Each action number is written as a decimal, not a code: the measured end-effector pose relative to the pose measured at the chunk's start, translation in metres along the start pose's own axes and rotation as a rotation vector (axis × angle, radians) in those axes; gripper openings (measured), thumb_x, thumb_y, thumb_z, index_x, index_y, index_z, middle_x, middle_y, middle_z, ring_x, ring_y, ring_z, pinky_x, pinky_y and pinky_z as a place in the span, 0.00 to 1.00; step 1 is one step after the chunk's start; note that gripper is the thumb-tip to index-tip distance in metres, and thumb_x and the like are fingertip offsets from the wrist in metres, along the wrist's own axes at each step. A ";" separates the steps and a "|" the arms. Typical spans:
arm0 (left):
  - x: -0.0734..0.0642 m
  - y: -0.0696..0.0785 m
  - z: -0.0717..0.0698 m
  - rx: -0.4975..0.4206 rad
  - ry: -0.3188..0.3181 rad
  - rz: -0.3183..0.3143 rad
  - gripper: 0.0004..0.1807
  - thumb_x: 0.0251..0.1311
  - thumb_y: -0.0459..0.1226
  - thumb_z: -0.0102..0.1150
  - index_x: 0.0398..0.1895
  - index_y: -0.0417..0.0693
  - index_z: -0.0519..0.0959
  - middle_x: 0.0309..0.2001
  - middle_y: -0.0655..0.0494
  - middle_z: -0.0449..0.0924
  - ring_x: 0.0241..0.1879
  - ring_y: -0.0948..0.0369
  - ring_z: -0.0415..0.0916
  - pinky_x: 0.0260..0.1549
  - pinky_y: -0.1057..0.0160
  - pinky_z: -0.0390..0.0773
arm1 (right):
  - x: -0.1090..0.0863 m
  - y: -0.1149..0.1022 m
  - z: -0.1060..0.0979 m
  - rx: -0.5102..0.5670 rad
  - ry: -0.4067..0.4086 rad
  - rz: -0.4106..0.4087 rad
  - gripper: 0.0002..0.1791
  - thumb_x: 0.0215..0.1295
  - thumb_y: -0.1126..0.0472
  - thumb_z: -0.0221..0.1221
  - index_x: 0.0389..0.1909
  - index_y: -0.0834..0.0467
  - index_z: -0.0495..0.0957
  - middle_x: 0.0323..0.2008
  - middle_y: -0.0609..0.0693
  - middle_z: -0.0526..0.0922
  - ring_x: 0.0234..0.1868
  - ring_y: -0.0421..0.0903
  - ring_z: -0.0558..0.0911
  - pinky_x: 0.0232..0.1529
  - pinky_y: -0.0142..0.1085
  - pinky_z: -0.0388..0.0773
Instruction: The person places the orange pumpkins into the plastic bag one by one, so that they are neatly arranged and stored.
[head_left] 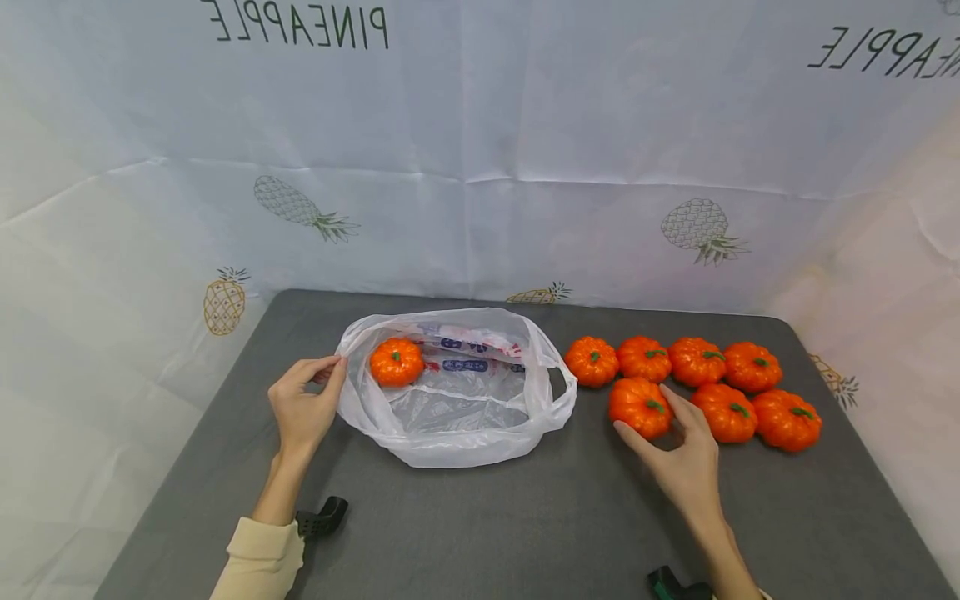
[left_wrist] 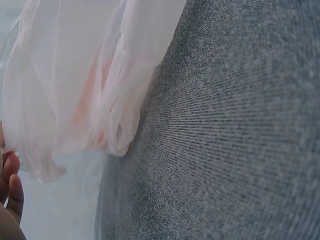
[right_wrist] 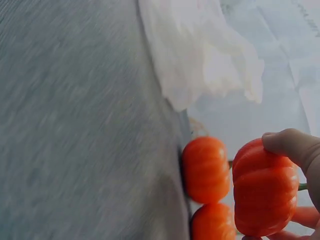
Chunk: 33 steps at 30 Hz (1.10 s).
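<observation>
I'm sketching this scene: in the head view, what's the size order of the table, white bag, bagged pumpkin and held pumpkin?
Table
White bag
Bagged pumpkin and held pumpkin: not ranked; look similar, and camera nearness leaves it unsure.

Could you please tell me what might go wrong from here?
The white bag is pinched only at its left rim by the left hand, so its right side might sag. The glossy pumpkin in the right hand could slip or bump the neighbouring pumpkins.
</observation>
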<state>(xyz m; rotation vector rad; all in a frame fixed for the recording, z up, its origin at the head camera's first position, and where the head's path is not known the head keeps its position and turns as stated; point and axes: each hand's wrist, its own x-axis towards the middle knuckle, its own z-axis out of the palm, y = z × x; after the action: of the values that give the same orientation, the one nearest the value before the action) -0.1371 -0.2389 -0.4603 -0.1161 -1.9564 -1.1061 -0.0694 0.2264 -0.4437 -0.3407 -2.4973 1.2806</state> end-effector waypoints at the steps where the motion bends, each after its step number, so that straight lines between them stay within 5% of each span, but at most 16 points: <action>1: 0.000 -0.001 0.000 -0.003 -0.006 -0.002 0.02 0.53 0.23 0.71 0.31 0.31 0.88 0.25 0.38 0.85 0.29 0.82 0.72 0.34 0.84 0.71 | 0.000 -0.003 0.001 0.006 -0.003 -0.005 0.44 0.50 0.57 0.79 0.70 0.57 0.73 0.65 0.53 0.77 0.58 0.31 0.71 0.50 0.09 0.64; 13: -0.001 -0.005 -0.001 0.002 -0.027 -0.009 0.03 0.54 0.24 0.71 0.32 0.31 0.88 0.25 0.38 0.85 0.29 0.83 0.72 0.34 0.84 0.71 | 0.003 -0.030 0.013 0.091 -0.044 -0.076 0.44 0.48 0.60 0.80 0.69 0.56 0.75 0.63 0.52 0.77 0.58 0.35 0.73 0.54 0.08 0.65; 19: 0.000 -0.004 0.000 -0.004 -0.018 -0.001 0.03 0.54 0.24 0.71 0.31 0.32 0.88 0.25 0.38 0.85 0.29 0.81 0.72 0.34 0.84 0.72 | 0.003 -0.045 0.021 0.149 -0.081 -0.145 0.43 0.48 0.62 0.80 0.69 0.57 0.75 0.62 0.55 0.76 0.60 0.45 0.76 0.56 0.08 0.65; 33: 0.000 -0.002 0.005 -0.002 0.016 0.011 0.04 0.49 0.19 0.71 0.29 0.29 0.87 0.24 0.36 0.83 0.28 0.79 0.71 0.33 0.83 0.70 | 0.009 -0.082 0.057 0.205 -0.152 -0.282 0.42 0.45 0.61 0.81 0.65 0.57 0.77 0.62 0.55 0.77 0.61 0.49 0.79 0.57 0.18 0.74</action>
<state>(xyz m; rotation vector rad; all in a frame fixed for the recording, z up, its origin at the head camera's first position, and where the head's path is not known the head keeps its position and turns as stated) -0.1409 -0.2364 -0.4624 -0.1185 -1.9383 -1.0982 -0.1047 0.1401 -0.4066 0.1574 -2.3951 1.4704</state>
